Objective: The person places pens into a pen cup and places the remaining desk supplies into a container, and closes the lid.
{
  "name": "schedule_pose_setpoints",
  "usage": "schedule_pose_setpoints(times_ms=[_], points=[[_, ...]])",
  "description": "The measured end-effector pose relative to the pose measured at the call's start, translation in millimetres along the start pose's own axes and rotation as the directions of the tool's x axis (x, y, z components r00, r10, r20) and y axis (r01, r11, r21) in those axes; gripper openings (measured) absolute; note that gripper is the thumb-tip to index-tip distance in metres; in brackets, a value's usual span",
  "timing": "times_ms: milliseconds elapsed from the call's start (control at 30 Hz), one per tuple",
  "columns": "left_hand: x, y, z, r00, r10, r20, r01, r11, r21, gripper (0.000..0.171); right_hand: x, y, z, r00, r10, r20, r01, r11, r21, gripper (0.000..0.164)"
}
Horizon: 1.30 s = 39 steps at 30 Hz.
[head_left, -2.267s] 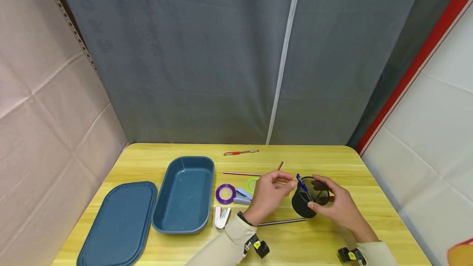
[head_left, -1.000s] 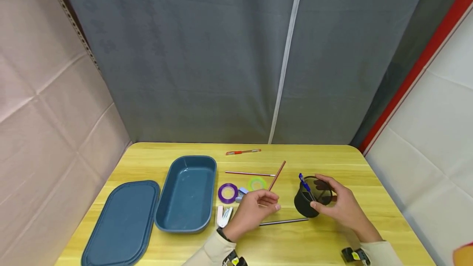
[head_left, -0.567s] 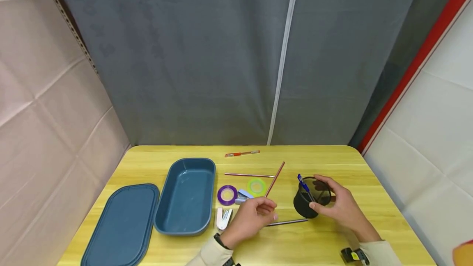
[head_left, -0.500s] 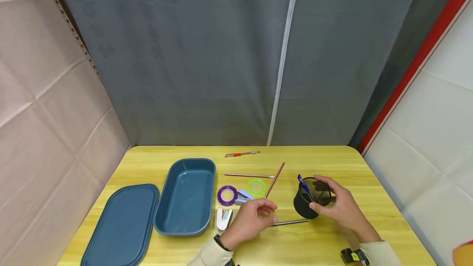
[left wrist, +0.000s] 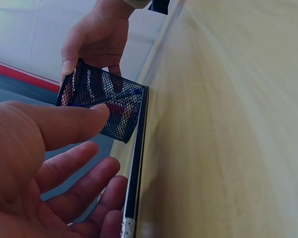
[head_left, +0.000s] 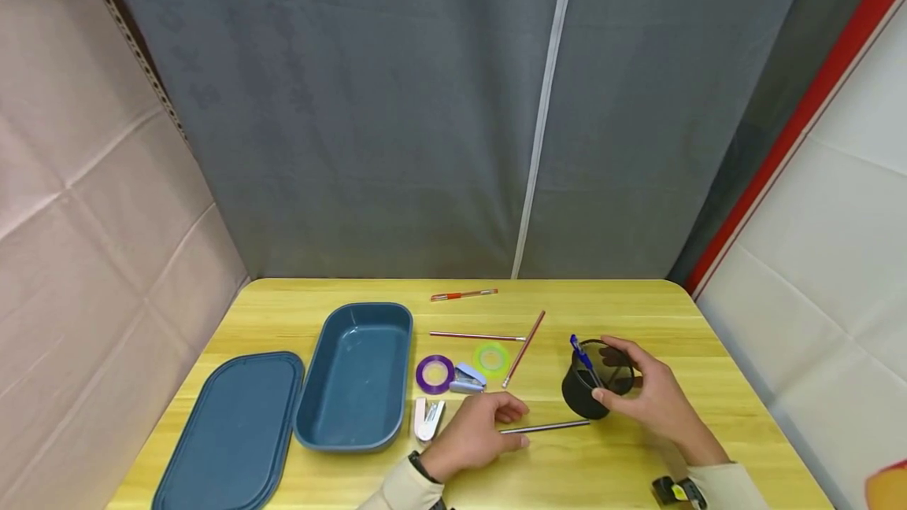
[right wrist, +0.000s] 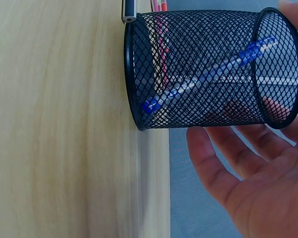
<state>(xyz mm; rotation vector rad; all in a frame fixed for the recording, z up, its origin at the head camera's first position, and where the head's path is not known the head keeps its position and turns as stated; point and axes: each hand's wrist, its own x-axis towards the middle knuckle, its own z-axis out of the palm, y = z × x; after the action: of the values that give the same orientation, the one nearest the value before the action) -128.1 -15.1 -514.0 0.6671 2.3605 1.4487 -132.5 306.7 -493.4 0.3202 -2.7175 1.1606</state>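
My right hand (head_left: pixel 648 396) grips a black mesh pen holder (right wrist: pixel 203 69) near its rim, fingers on one side and thumb on the other. Inside the holder leans a blue pen (head_left: pixel 583 356). My left hand (head_left: pixel 482 430) is low over the table, beside a dark pencil (head_left: pixel 549 426) that lies with its far tip by the holder's base. In the left wrist view, thumb and fingers are apart with nothing between them, and the pencil (left wrist: pixel 135 168) runs just past the fingertips. Two reddish pencils, one slanted (head_left: pixel 524 349) and one crosswise (head_left: pixel 476 335), lie farther back.
A blue-grey box (head_left: pixel 354 384) and its lid (head_left: pixel 230 427) sit on the left. Between box and hands are a purple tape roll (head_left: pixel 423 374), a green tape roll (head_left: pixel 478 360), a blue stapler (head_left: pixel 468 381) and a white stapler (head_left: pixel 427 420). A red pen (head_left: pixel 464 294) lies at the back.
My left hand has drawn back from beside the pen holder, leftward and toward me, down to the dark pencil. The slanted pencil is now uncovered. My right hand keeps its grip on the holder.
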Motion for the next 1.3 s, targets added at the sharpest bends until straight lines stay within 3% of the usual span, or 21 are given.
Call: schedule_pose_setpoints(times_ms=[300,967,1100,1300], points=[[0.0,-7.4,-2.1,1.000,0.002,0.010,-0.002,1.000,0.017,0.036,-0.2,-0.7,0.7,1.000,0.012,-0.001,-0.012,1.000,-0.008,0.079],[1.1,-13.7,-3.3,1.000,0.015,-0.008,-0.013,0.986,0.168,0.035,-3.1,0.7,6.5,1.000,0.023,0.013,-0.023,0.999,0.024,0.078],[3.9,-11.7,-4.9,1.000,0.032,-0.002,-0.031,0.978,0.208,0.041,-0.7,2.6,6.5,1.000,0.018,0.004,-0.018,1.000,0.007,0.077],[7.5,-8.2,-7.0,0.999,0.021,0.025,-0.026,0.982,0.187,0.052,2.0,0.4,2.6,1.000,0.014,-0.007,-0.014,1.000,-0.015,0.077]])
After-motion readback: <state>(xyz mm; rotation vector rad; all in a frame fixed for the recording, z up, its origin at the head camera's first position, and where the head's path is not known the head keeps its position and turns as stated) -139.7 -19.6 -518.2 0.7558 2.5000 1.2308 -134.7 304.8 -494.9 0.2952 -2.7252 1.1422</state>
